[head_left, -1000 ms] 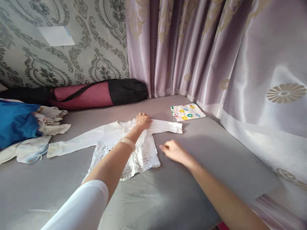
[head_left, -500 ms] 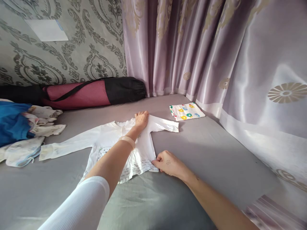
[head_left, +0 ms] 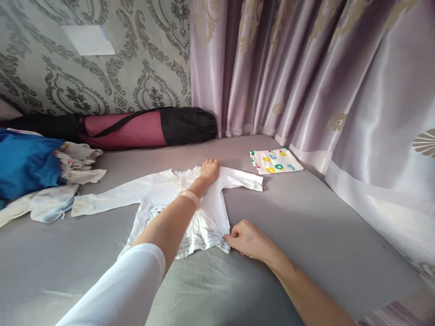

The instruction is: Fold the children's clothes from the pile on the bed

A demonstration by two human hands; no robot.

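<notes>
A small white long-sleeved shirt [head_left: 212, 217] lies spread on the grey bed sheet, with a cartoon animal print on its front and lettering along the hem. My left hand [head_left: 210, 170] grips it at the shoulder near the right-hand sleeve, its fingers curled; my left forearm crosses over the front and hides part of it. At the bottom right corner, my right hand [head_left: 249, 240] pinches the hem between thumb and finger. One sleeve stretches out to the left, the other to the right.
A folded cloth with colourful prints [head_left: 277, 161] lies beyond the right sleeve. Blue and pale clothes [head_left: 30, 160] are heaped at left. Against the wall rests a long red-and-black bag [head_left: 136, 129]. Purple curtains [head_left: 258, 68] hang along the back and right of the bed [head_left: 306, 222].
The view has shifted slightly left, so everything appears further right. Both hands keep their places on the shirt, whose bottom right corner looks a little bunched at my right fingers.
</notes>
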